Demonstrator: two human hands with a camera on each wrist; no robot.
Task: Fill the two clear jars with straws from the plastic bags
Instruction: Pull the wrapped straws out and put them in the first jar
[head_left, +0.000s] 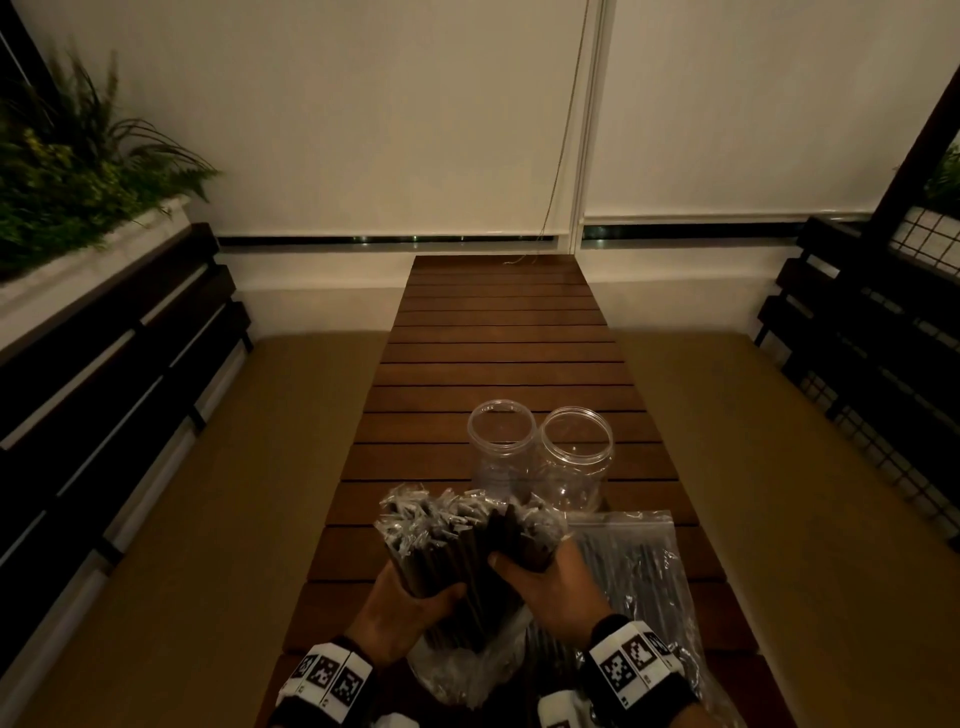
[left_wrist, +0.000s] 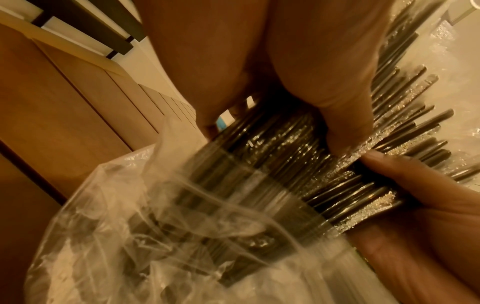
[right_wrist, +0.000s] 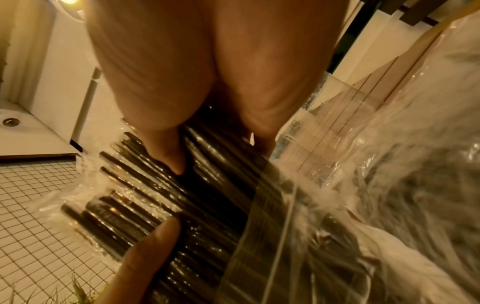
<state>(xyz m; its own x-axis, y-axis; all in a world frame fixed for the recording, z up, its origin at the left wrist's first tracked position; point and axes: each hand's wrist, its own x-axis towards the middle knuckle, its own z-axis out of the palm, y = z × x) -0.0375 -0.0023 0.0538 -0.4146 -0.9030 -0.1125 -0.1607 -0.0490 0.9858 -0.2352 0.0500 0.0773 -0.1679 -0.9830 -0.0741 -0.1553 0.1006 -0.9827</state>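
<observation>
Two clear jars stand open and empty side by side on the slatted wooden table (head_left: 498, 332): the left jar (head_left: 501, 441) and the right jar (head_left: 575, 457). Just in front of them I hold a thick bundle of black wrapped straws (head_left: 457, 540), its lower end still inside a clear plastic bag (head_left: 467, 670). My left hand (head_left: 415, 603) grips the left part of the bundle (left_wrist: 272, 164). My right hand (head_left: 545, 577) grips the right part (right_wrist: 207, 195). A second plastic bag of straws (head_left: 639, 571) lies flat on the table to the right.
Tan cushioned benches (head_left: 182, 519) run along both sides of the table, backed by dark slatted rails (head_left: 104, 364). A planter with green leaves (head_left: 67, 171) sits at the far left. White blinds (head_left: 363, 114) close off the far end.
</observation>
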